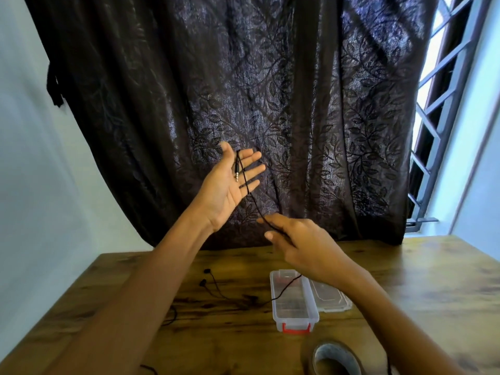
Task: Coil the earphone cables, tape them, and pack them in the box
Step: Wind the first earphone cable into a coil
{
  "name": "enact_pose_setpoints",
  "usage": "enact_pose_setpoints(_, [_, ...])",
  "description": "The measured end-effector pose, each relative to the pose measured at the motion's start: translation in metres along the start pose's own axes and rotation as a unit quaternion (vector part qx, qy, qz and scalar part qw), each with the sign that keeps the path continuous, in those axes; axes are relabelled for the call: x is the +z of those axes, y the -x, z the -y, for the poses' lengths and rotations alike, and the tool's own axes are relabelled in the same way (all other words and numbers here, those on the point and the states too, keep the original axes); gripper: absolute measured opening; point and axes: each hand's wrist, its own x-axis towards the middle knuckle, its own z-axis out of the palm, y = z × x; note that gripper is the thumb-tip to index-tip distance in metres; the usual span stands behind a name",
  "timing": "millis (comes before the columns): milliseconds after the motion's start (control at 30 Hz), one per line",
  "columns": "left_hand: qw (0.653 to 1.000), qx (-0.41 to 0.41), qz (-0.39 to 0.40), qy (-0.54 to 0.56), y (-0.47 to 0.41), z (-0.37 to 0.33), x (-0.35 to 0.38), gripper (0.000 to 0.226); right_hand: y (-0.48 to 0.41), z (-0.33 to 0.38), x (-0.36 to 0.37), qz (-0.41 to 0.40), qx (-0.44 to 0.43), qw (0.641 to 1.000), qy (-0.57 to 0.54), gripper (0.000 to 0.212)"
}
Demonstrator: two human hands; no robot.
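Observation:
My left hand [230, 185] is raised in front of the curtain, palm up and fingers straight. A black earphone cable [247, 189] hangs over it between thumb and forefinger, its metal jack plug [237, 174] lying on the palm. The cable runs down to my right hand [300, 242], which pinches it between thumb and fingers. Below that hand the cable drops across the open clear plastic box [277, 299] with a red latch and trails left over the table to the two earbuds [205, 277]. A roll of tape [335, 357] stands at the near edge.
The box's clear lid [331, 297] lies just right of the box. The wooden table [419, 293] stands against a dark leaf-patterned curtain [270, 104], with a barred window [443, 104] at right. Another black cable loop [170, 316] lies near my left forearm.

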Motion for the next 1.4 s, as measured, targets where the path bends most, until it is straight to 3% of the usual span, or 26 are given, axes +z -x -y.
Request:
enact_pose_setpoints(67, [1.000,-0.005,-0.005,-0.028,0.001,0.005,0.000,0.058,0.002,0.011,-0.016,-0.048,-0.037,0.995,0.083,0.028])
enact_pose_setpoints(233, [0.997,-0.020,0.024,-0.067,0.008,0.015,0.003,0.058,-0.010,0.024,-0.050,-0.162,-0.142,0.967,0.137,0.012])
enact_pose_setpoints(433, [0.982,-0.012,0.089,-0.166,0.017,0.019,0.007,0.060,-0.045,0.023,-0.083,-0.136,-0.131,0.982,0.006,0.009])
enact_pose_setpoints(633, [0.986,0.004,0.114,-0.119,0.017,0.009,0.010,0.057,-0.065,0.015,-0.089,-0.124,-0.129,0.979,-0.102,0.010])
enact_pose_setpoints(833, [0.991,0.003,0.122,-0.057,0.013,0.000,0.002,0.049,-0.072,-0.012,-0.079,-0.207,-0.088,0.959,-0.172,0.011])
enact_pose_setpoints(1000, [0.993,0.019,0.105,-0.043,0.009,-0.006,0.000,0.045,-0.066,-0.025,-0.062,-0.239,-0.033,0.953,-0.183,0.017])
enact_pose_setpoints(1233, [0.996,0.015,0.090,-0.001,0.005,-0.009,0.005,0.040,-0.056,-0.041,-0.023,-0.214,0.048,0.959,-0.180,0.023])
enact_pose_setpoints(1400, [0.996,0.034,0.078,0.023,0.004,-0.009,0.008,0.037,-0.036,-0.037,0.006,-0.179,0.028,0.980,-0.085,0.021])
